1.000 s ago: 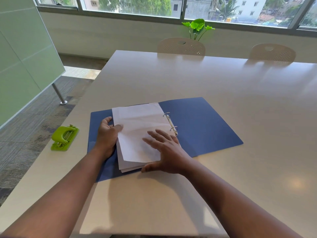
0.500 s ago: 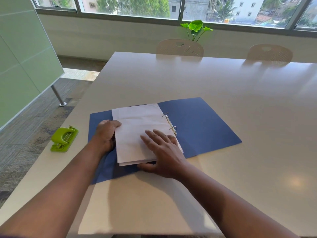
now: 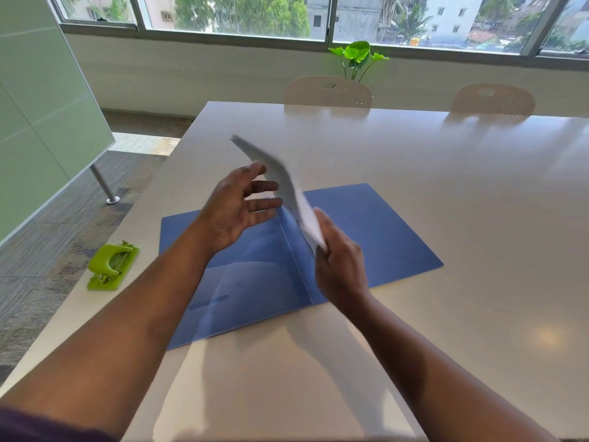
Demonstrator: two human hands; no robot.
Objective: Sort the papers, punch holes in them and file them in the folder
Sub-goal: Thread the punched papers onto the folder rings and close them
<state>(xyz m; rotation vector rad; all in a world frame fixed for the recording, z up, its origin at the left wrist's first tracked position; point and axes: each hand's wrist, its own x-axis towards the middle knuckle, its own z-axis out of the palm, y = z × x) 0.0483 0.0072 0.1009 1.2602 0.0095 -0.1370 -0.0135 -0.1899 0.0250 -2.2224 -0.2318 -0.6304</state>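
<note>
Gripping the stack of papers (image 3: 280, 183) by its near end, the right hand (image 3: 339, 266) had it tipped up on edge over the spine of the open blue folder (image 3: 376, 224), which lay flat on the table (image 3: 414, 161). The left hand (image 3: 234, 208) hovered beside the sheets, fingers spread and holding nothing, fingertips just about at the paper. Honestly the stack looked blurry and bowed, so my worry was the far end flopping or sheets fanning out of that one-handed hold, wrecking the alignment before punching. The green hole punch (image 3: 111, 266) sat well off to the left near the table edge.
</note>
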